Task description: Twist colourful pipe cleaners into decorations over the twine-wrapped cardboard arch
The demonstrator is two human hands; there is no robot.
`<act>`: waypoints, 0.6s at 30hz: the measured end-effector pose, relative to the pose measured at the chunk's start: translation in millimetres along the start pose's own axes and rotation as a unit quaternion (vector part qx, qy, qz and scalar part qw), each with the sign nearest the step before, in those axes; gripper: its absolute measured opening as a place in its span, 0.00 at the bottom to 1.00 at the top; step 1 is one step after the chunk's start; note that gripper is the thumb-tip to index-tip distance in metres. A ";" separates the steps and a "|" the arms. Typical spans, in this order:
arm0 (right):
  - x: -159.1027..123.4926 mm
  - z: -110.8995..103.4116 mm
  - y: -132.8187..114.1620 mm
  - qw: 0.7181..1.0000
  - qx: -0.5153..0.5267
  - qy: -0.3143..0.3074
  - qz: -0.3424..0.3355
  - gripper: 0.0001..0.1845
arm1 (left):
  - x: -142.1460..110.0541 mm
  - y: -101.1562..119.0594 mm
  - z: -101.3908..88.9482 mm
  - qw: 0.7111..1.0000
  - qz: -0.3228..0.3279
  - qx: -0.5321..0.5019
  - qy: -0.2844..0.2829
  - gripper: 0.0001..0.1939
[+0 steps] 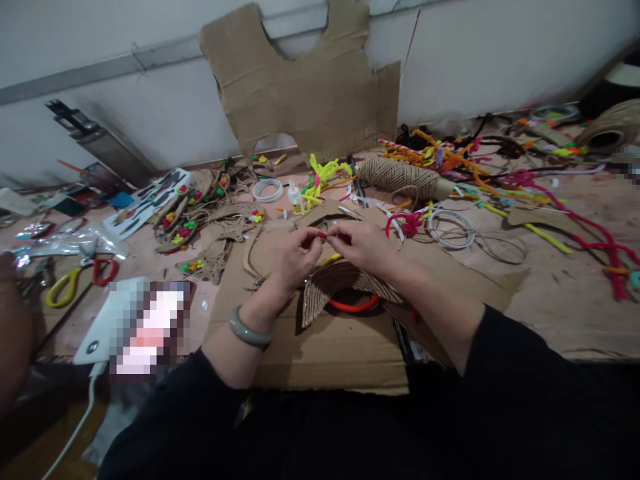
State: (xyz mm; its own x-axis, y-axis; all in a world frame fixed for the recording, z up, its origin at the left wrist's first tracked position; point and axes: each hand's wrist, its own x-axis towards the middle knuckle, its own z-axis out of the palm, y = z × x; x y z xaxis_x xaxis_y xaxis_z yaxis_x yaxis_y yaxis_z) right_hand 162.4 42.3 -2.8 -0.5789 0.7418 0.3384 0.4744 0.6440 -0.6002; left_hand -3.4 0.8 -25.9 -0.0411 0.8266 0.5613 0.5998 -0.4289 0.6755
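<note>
Fingertips together, my left hand and my right hand pinch a small piece of dark pink pipe cleaner between them. Much of it is hidden by the fingers. Just below the hands, a curved piece covered in twine rows lies on a cardboard sheet. An orange-red pipe cleaner curves along its inner edge, and a bit of yellow pipe cleaner shows under my fingers.
Scissors, a phone and a white power bank lie left. Behind are decorated twine pieces, a glue bottle, a twine roll and pipe cleaners. Cut cardboard leans on the wall. Someone's arm shows far left.
</note>
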 end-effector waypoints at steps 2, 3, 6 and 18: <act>0.8 -0.9 -0.3 1.000 0.018 -0.003 0.015 0.11 | 1.2 -0.4 -0.5 0.999 0.020 0.030 -0.001 0.05; 1.1 -1.2 -0.2 1.000 0.025 -0.002 0.018 0.10 | 1.9 -0.4 -0.4 0.999 0.018 0.035 -0.002 0.05; 1.5 -1.1 1.3 0.999 0.038 -0.004 0.020 0.10 | 4.2 0.5 0.5 0.999 -0.042 -0.006 -0.028 0.05; 0.1 -5.2 2.8 0.999 -0.028 -0.018 0.008 0.11 | 4.7 0.9 -1.4 0.963 -0.162 -0.192 -0.094 0.05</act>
State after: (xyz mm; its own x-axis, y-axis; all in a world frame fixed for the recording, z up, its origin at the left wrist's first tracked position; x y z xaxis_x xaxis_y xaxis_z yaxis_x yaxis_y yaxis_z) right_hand 167.0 45.1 -0.7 -0.5944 0.7451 0.3024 0.5188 0.6426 -0.5638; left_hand -4.2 3.8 -22.0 -0.0089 0.9759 0.2182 0.2377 -0.2099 0.9484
